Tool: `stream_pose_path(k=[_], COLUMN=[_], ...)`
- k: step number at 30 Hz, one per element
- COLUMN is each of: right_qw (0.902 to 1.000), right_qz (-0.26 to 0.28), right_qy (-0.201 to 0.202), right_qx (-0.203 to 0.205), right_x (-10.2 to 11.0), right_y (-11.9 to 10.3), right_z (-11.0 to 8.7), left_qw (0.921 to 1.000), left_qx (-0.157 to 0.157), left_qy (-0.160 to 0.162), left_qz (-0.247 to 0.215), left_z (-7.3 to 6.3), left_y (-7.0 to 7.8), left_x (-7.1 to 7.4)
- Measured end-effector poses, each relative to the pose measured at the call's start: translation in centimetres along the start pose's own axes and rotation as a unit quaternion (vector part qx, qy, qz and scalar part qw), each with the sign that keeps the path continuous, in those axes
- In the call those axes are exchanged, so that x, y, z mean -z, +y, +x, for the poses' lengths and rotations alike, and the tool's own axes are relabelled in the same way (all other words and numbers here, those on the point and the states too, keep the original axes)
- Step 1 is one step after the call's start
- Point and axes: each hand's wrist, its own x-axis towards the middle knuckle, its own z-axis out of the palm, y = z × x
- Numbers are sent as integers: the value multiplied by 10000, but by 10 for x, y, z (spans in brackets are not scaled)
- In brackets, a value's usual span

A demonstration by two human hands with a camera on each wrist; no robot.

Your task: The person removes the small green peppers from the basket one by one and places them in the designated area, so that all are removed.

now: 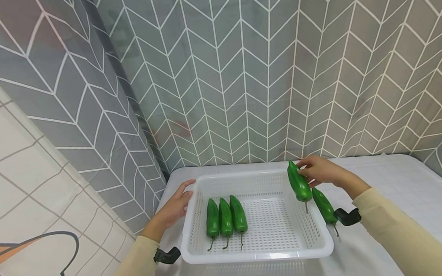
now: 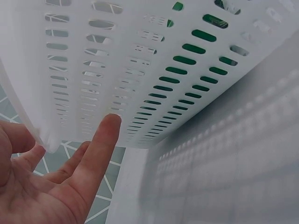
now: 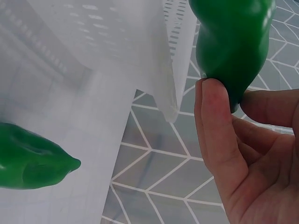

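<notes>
My right hand [image 1: 323, 172] pinches a long green chili pepper [image 1: 299, 181] near its pointed end. The pepper hangs over the right side of a white perforated basket [image 1: 273, 255], its stem downward. In the right wrist view, the fingertips [image 3: 216, 95] and thumb press its narrow end from both sides. Three similar green peppers [image 1: 226, 218] lie side by side in the basket's left part. At the basket's left rim is my left hand [image 1: 175, 207]; in the left wrist view one straight finger [image 2: 105, 140] touches the slotted outer wall.
Another green pepper [image 1: 325, 206] lies on the white table [image 1: 383, 178], just outside the basket's right wall and beneath my right hand. Behind the table hangs a grey curtain [image 1: 233, 91] with white zigzag lines. A white patterned cloth [image 1: 30, 183] is at the left.
</notes>
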Motion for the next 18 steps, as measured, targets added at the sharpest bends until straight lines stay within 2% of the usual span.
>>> stream_pose_path(k=[18], right_qw=[9999], right_qz=[-33], right_qy=[91], right_qx=[-82], right_x=[4], right_y=[5], right_z=[-7], left_qw=[10000], left_qx=[7], left_qy=[23], left_qz=[-54], left_z=[-2], left_y=[2], left_x=[-1])
